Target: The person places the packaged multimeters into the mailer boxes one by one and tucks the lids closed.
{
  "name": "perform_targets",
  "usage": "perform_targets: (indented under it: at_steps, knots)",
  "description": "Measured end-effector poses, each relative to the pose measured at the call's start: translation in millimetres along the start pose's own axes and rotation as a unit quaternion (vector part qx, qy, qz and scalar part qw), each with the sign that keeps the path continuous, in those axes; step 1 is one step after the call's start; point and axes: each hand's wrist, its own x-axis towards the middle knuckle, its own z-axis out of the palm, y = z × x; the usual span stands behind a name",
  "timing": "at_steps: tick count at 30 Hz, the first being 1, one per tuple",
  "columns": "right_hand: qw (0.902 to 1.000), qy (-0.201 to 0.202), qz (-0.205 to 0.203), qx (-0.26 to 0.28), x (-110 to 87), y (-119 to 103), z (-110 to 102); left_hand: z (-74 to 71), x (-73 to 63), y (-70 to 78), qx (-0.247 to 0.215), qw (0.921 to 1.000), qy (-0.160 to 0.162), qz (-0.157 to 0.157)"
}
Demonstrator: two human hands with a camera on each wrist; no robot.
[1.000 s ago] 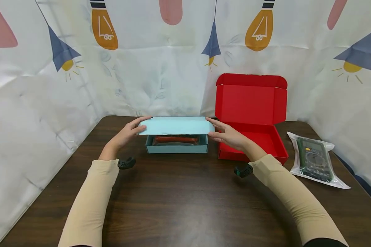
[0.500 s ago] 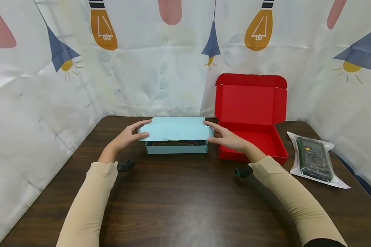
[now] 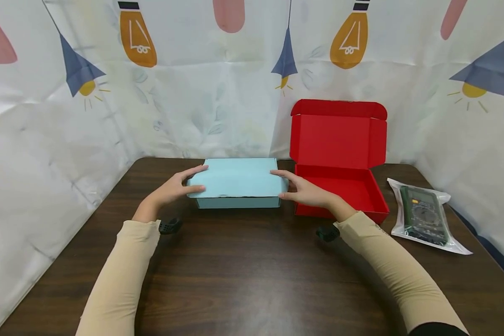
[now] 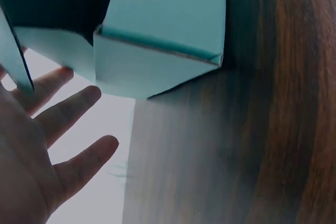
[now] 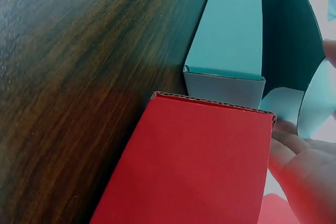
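- Left sleeve [image 3: 116, 275]: plain beige, long, lightly wrinkled, ending at the wrist
- Right sleeve [image 3: 392, 266]: matching beige, creased
- Black cloth [image 3: 437, 329] beyond the right sleeve's lower end
- Left wristpiece [image 3: 170, 226], right wristpiece [image 3: 328, 233]: small, black
- Left hand [image 3: 171, 190], right hand [image 3: 311, 191]: bare

Left hand [image 4: 26, 156] (fingers [image 4: 86, 163] spread), partly behind flap [image 4: 13, 59] of light-blue box [image 4: 163, 14] on wooden table [image 4: 283, 129].

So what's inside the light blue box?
The lid covers the light blue box in the head view, hiding any contents. Through the gap, both wrist views show the lid's shadowed underside, but whatever may lie inside stays out of sight.
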Motion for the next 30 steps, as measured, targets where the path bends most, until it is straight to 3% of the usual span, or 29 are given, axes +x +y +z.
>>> perform_targets:
  at_steps: [16,30]
  knots:
    - [0.9978,0.019,0.028,-0.057,6.6,-9,14,4.1,1.1,-1.2,0.031,0.9994,-0.012,-0.005]
    - [0.994,0.094,0.038,-0.041,25.4,-3,38,0.6,-3.1,-7.3,0.038,0.999,-0.001,-0.021]
